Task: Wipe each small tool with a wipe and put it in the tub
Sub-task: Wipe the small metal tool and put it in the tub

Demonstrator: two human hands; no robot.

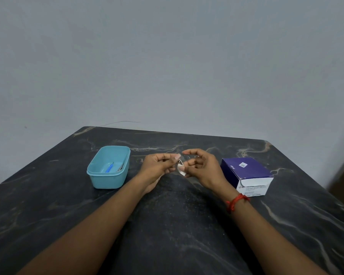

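Hands meet mid-frame: left hand [158, 166] pinches a small metal tool [180, 161], right hand [202, 168] holds a wipe [181, 170] against it with curled fingers. Better rub every side before dropping it into the tub [95, 180], centre-left.

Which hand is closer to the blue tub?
Left. The left hand, pinching a small tool, is just right of the tub, not touching it; the right hand, holding the wipe, is farther right, nearer the purple box.
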